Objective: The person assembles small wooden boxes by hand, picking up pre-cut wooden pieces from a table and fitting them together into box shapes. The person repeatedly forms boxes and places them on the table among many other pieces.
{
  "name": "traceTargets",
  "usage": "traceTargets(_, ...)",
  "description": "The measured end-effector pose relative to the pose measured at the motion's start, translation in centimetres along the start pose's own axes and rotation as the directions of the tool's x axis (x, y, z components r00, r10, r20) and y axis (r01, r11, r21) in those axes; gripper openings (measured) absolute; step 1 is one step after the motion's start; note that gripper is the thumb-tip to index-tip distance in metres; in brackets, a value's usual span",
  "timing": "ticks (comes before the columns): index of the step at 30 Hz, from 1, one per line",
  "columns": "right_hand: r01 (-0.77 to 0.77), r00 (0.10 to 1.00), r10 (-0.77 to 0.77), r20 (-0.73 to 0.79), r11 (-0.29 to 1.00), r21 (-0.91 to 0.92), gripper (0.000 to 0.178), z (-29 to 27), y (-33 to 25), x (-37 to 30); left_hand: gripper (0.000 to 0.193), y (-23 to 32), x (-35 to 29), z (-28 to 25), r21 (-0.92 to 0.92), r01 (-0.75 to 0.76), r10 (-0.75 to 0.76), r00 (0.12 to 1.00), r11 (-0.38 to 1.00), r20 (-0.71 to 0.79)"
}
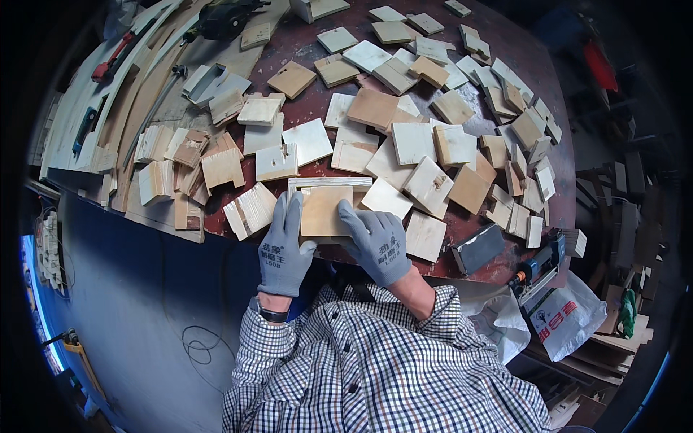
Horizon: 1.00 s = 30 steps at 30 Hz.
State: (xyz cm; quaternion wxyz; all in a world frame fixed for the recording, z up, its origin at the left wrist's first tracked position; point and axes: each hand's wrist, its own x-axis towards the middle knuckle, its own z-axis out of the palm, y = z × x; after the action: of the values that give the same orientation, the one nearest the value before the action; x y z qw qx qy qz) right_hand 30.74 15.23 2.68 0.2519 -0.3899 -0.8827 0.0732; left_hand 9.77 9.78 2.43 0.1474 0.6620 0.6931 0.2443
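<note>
Wooden block [323,212], held between left fingers [292,211] and right fingers [348,211]

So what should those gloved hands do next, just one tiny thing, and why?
I'd maybe hold steady with the left hand and press the tan block gently with the right hand. The right fingertips are at the block's right side, the left hand is at its left, and a pale layered edge shows just beyond, so steadying seems sensible.
</note>
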Motion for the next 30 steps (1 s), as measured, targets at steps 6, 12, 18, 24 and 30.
traceTargets(6,0.095,0.995,-0.095,-0.022,0.995,0.025,0.066,-2.2,1.6,0.0,0.087,0.0,0.2,0.0,0.095,-0.081,0.088,0.994,0.992,-0.064)
traceTargets(12,-0.372,0.863,0.348,-0.367,0.928,0.005,0.047,-7.7,11.2,0.5,0.082,0.1,0.1,0.2,0.003,-0.014,0.014,1.000,1.000,-0.015)
traceTargets(18,-0.696,0.716,0.575,-0.396,0.633,-0.339,0.040,-10.9,25.1,2.6,0.082,-0.2,0.0,0.2,0.076,-0.051,0.054,0.997,0.996,-0.046)
traceTargets(24,-0.611,0.769,0.634,-0.075,0.697,-0.376,0.068,-10.4,23.8,4.9,0.082,0.0,-0.1,0.1,0.039,-0.031,0.032,0.999,0.999,-0.044)
traceTargets(30,-0.541,0.762,0.639,0.106,0.719,-0.437,0.074,-8.3,19.3,4.1,0.083,0.3,0.1,0.0,0.017,-0.024,0.025,0.999,1.000,-0.027)
